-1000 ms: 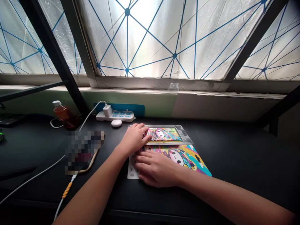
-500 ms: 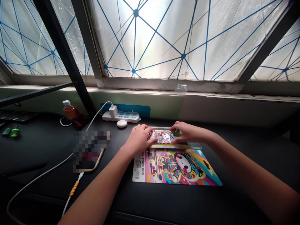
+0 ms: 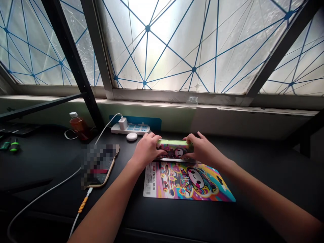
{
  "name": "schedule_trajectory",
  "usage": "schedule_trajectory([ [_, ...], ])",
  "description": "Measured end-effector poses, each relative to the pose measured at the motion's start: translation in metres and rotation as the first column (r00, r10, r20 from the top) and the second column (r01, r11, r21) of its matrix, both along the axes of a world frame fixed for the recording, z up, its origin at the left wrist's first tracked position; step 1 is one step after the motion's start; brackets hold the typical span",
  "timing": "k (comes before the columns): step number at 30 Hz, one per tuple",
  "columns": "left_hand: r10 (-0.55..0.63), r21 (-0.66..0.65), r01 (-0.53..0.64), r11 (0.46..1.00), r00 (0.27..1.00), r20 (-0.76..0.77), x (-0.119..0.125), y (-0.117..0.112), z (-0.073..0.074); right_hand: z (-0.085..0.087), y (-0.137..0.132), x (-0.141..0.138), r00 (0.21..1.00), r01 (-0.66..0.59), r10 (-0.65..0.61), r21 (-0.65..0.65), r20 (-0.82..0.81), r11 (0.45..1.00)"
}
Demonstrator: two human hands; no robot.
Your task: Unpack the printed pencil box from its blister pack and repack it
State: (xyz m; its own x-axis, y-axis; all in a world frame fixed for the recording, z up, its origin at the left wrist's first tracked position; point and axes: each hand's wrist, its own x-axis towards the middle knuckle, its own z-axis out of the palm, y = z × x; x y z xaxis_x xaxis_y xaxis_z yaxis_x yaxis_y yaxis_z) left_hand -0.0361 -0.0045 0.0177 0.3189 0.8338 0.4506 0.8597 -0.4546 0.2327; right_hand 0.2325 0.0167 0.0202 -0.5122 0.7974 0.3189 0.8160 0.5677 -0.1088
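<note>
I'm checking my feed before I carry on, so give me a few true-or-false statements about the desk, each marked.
1. The left hand and right hand hold opposite ends of the cartoon-printed pencil box with a lime-green top. True.
2. The multicoloured printed card stands upright. False: it lies flat on the black desk, in front of the box.
3. A white charger is plugged into the white power strip. True.
4. The plastic bottle of amber liquid lies on its side. False: it stands upright with a white cap, left of the strip.
</note>
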Motion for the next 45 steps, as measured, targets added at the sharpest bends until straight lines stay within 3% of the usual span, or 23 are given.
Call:
schedule_trajectory([
  [2,-0.020,0.064,0.019,0.998,1.000,0.019,0.001,-0.008,0.010,-0.002,-0.017,0.002,0.993,-0.069,0.082,0.152,-0.082,0.986],
  [5,-0.109,0.212,0.090,0.973,0.991,0.081,0.005,-0.033,0.019,-0.005,-0.045,0.013,0.948,-0.159,0.252,0.397,-0.195,0.904],
  [8,-0.234,0.214,0.195,0.957,0.957,0.172,0.004,-0.068,0.008,-0.012,-0.075,0.029,0.917,-0.236,0.361,0.498,-0.171,0.834],
  [12,-0.180,0.013,0.185,0.983,0.940,0.290,-0.013,-0.109,-0.033,-0.026,-0.114,0.043,0.919,-0.366,0.393,0.448,0.036,0.816],
  [16,-0.089,-0.182,0.145,0.973,0.955,0.284,-0.035,-0.123,-0.065,-0.035,-0.132,0.040,0.914,-0.396,0.399,0.368,0.070,0.841],
  [22,-0.113,-0.177,0.139,0.974,0.982,0.148,-0.039,-0.118,-0.078,-0.036,-0.131,0.040,0.914,-0.382,0.405,0.262,-0.036,0.886],
  [26,-0.102,-0.136,0.129,0.982,0.977,0.187,-0.033,-0.117,-0.082,-0.033,-0.130,0.040,0.937,-0.334,0.348,0.180,-0.047,0.925],
  [30,-0.079,-0.158,0.123,0.980,0.963,0.258,-0.027,-0.117,-0.081,-0.024,-0.125,0.024,0.949,-0.315,0.309,0.143,0.061,0.938],
  [37,-0.079,-0.244,0.169,0.955,0.936,0.342,-0.020,-0.114,-0.060,-0.015,-0.116,-0.007,0.951,-0.292,0.284,0.053,0.122,0.955],
  [42,-0.032,-0.376,0.182,0.909,0.928,0.371,-0.018,-0.108,-0.049,-0.021,-0.116,-0.013,0.921,-0.323,0.245,0.245,0.302,0.914],
  [45,0.011,-0.439,0.179,0.881,0.918,0.397,-0.017,-0.106,-0.044,-0.011,-0.108,-0.010,0.931,-0.302,0.222,0.267,0.291,0.915],
])
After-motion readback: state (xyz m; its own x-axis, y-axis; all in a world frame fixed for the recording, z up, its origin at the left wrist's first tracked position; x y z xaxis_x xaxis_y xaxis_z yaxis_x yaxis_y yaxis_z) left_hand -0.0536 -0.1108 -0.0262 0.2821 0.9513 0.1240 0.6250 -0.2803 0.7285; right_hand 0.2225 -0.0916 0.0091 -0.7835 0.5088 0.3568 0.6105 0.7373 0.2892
